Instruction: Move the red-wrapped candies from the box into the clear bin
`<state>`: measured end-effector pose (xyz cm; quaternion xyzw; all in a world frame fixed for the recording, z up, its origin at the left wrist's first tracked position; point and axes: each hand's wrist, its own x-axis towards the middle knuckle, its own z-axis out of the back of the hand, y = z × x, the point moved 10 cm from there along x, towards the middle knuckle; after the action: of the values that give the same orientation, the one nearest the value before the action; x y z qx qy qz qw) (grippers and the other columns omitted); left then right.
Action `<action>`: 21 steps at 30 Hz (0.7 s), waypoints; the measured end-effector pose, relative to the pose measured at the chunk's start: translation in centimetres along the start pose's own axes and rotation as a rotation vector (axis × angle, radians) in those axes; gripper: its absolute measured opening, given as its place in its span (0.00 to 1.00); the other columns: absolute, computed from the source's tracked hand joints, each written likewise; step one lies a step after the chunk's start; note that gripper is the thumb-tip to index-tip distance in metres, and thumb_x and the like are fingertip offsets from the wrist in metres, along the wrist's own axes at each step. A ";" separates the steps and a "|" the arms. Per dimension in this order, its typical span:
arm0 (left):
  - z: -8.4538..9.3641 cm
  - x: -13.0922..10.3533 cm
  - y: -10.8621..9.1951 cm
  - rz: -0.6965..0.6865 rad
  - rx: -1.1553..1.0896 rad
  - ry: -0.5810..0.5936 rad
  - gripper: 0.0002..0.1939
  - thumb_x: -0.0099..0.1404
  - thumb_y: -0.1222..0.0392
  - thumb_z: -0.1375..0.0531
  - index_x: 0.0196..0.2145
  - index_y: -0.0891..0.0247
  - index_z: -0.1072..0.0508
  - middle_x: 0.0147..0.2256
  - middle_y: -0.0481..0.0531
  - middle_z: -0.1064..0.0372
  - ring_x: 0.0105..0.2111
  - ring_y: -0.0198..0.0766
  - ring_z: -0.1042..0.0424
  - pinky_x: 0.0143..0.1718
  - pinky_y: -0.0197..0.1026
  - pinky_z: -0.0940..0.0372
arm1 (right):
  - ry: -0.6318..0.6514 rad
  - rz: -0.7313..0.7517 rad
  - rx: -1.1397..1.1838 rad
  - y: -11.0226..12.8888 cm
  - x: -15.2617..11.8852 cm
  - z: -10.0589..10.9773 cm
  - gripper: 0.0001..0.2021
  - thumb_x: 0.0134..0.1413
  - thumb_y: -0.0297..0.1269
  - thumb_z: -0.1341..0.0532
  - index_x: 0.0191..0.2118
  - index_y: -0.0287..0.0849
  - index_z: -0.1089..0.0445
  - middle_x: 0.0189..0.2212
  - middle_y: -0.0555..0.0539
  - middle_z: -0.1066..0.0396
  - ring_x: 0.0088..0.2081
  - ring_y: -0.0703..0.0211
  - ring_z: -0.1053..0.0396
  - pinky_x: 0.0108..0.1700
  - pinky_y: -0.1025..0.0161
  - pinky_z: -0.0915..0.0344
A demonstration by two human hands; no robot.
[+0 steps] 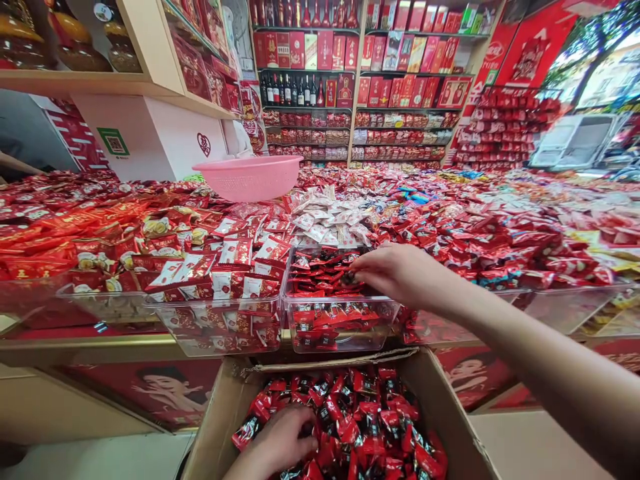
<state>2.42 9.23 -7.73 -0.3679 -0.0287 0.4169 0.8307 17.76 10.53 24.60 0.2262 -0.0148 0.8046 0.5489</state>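
Note:
A cardboard box [453, 407] full of red-and-black wrapped candies [350, 427] sits low in front of me. My left hand [285, 437] reaches inside it, its fingers curled around candies, with some fingertips hidden among them. Above the box, on the display counter, a clear plastic bin [345, 310] holds similar red-and-black candies [325, 273]. My right hand [387, 270] is over this bin's right side. Its fingers are pressed together at a dark wrapped candy, which the hand partly covers.
To the left stands a clear bin of white-and-red packets [237, 267]. White packets [333, 217] are heaped behind the middle bin. A pink plastic basin [250, 177] rests on the goods. Red packets [490, 240] spread across the right. Shelves [307, 70] of bottles and boxes line the back.

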 end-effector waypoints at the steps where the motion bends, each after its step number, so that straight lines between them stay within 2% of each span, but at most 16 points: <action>1: -0.3 -0.1 0.1 0.004 0.009 0.019 0.12 0.45 0.58 0.41 0.31 0.57 0.30 0.30 0.48 0.33 0.30 0.40 0.36 0.28 0.35 0.46 | 0.157 -0.017 -0.017 -0.7 1.3 -1.9 0.08 0.44 0.36 0.45 0.30 0.43 0.29 0.25 0.49 0.30 0.28 0.61 0.35 0.32 0.64 0.41; 3: -0.8 -0.2 0.4 0.023 0.000 0.045 0.14 0.43 0.58 0.40 0.32 0.57 0.30 0.28 0.47 0.33 0.28 0.39 0.36 0.25 0.34 0.48 | 0.449 -0.058 -0.002 -1.9 2.7 -5.9 0.08 0.40 0.37 0.42 0.27 0.42 0.28 0.20 0.51 0.32 0.23 0.64 0.37 0.27 0.67 0.43; 5: -1.2 -0.3 0.5 0.038 -0.020 0.075 0.15 0.43 0.59 0.41 0.33 0.56 0.30 0.27 0.46 0.32 0.26 0.38 0.36 0.22 0.33 0.49 | 0.670 -0.087 0.033 -2.4 2.8 -9.1 0.09 0.35 0.38 0.39 0.26 0.41 0.28 0.19 0.51 0.32 0.21 0.65 0.38 0.24 0.68 0.45; 7: -1.5 -0.4 0.7 0.047 -0.023 0.084 0.15 0.44 0.60 0.41 0.34 0.54 0.31 0.25 0.45 0.33 0.25 0.38 0.36 0.21 0.33 0.50 | 0.823 -0.100 0.073 -2.3 2.3 -11.4 0.10 0.31 0.40 0.38 0.25 0.40 0.28 0.18 0.51 0.33 0.20 0.65 0.39 0.23 0.68 0.46; 9: -1.5 -0.4 0.8 0.052 -0.016 0.067 0.14 0.44 0.61 0.41 0.33 0.54 0.30 0.24 0.44 0.33 0.24 0.38 0.36 0.21 0.33 0.51 | 0.932 -0.121 0.154 -1.9 1.3 -12.7 0.13 0.28 0.42 0.36 0.24 0.40 0.28 0.17 0.51 0.33 0.20 0.65 0.39 0.23 0.67 0.45; 12: -1.7 0.0 1.1 0.038 -0.021 0.049 0.10 0.44 0.64 0.42 0.28 0.55 0.30 0.23 0.43 0.34 0.24 0.37 0.37 0.21 0.33 0.51 | 1.014 -0.199 0.294 -1.6 0.0 -13.6 0.16 0.26 0.45 0.36 0.25 0.40 0.29 0.19 0.50 0.31 0.22 0.63 0.37 0.24 0.67 0.43; 16: -1.9 0.5 1.1 0.013 -0.030 0.052 0.06 0.43 0.65 0.42 0.24 0.57 0.29 0.22 0.43 0.35 0.24 0.35 0.38 0.22 0.33 0.49 | 1.005 -0.274 0.400 -2.0 -0.4 -13.8 0.18 0.29 0.50 0.38 0.25 0.40 0.30 0.20 0.49 0.32 0.23 0.63 0.36 0.25 0.67 0.42; 21: -0.9 0.1 -0.6 -0.036 -0.059 0.034 0.05 0.44 0.62 0.41 0.24 0.59 0.30 0.29 0.44 0.36 0.29 0.36 0.39 0.26 0.33 0.48 | 1.025 -0.310 0.537 -1.8 -0.8 -14.3 0.21 0.34 0.55 0.43 0.25 0.40 0.32 0.21 0.50 0.33 0.22 0.66 0.38 0.24 0.68 0.41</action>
<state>3.20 8.61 -8.05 -0.3986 -0.0335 0.3948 0.8271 14.55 14.47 11.05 -0.0607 0.4888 0.6973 0.5207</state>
